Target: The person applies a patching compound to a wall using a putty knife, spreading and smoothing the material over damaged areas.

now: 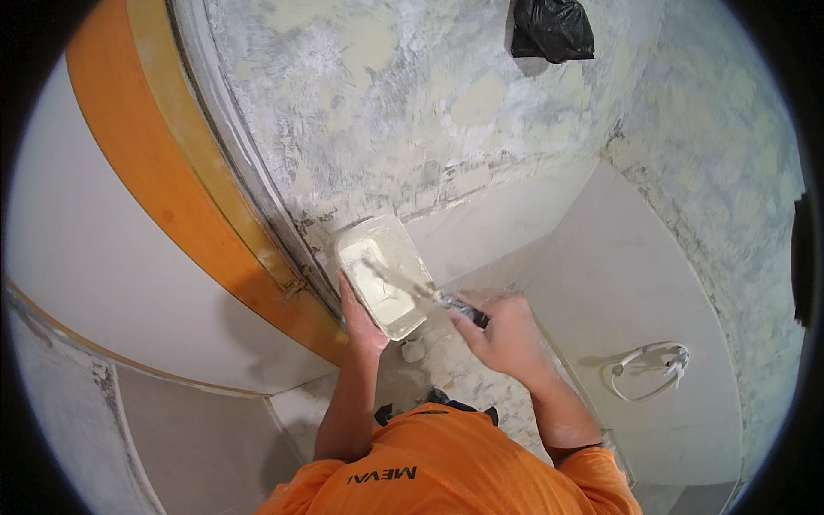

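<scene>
Left hand (362,319): clasping tub (408,330) at its lower left side, fingers mostly hidden.
Right hand (508,336): gripping spatula (422,290) by its dark handle, fingers curling round.
Tub: being held up ahead of orange shirt (463,463), carrying pale paste (390,305).
Spatula: blade reaching into tub, paste contact unclear.
Bag (552,31): black, hanging on wall (386,112) ahead.

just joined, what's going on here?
Someone in an orange shirt has a whitish rectangular plastic tub of cream-coloured paste in their left hand. Their right hand grips a dark-handled tool, its blade at the tub's opening. A grey, cream-patched wall stands ahead.
</scene>
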### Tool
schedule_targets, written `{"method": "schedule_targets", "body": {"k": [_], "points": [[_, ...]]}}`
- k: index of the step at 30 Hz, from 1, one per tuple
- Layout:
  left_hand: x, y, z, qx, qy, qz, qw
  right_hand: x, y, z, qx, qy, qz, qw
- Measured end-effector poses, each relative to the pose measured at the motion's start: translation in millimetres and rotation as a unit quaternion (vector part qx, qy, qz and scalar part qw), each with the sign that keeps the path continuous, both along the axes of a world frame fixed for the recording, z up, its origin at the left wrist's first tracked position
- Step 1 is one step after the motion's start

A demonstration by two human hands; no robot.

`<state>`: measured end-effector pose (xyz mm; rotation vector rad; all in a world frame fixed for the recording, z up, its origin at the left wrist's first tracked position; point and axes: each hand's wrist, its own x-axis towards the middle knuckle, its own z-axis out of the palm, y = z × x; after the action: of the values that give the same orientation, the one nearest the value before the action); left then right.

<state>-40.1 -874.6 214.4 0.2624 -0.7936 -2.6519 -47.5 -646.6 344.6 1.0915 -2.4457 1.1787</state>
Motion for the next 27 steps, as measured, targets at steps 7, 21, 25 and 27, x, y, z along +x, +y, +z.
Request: {"method": "schedule_targets", "body": {"k": [7, 21, 25, 27], "points": [[4, 6, 3, 0.005, 0.001, -0.002, 1.000, 5, 1, 6, 0.109, -0.203, -0.012, 0.973], [4, 4, 4, 0.046, 0.026, -0.043, 0.998, 5, 0, -33, -0.014, -0.206, -0.050, 0.977], [9, 8, -10, 0.060, 0.028, -0.064, 0.996, -1, 1, -38, 0.066, -0.240, -0.043, 0.968], [14, 9, -13, 0.080, 0.010, -0.073, 0.994, 1, -5, -44, -0.040, -0.206, -0.088, 0.974]]}}
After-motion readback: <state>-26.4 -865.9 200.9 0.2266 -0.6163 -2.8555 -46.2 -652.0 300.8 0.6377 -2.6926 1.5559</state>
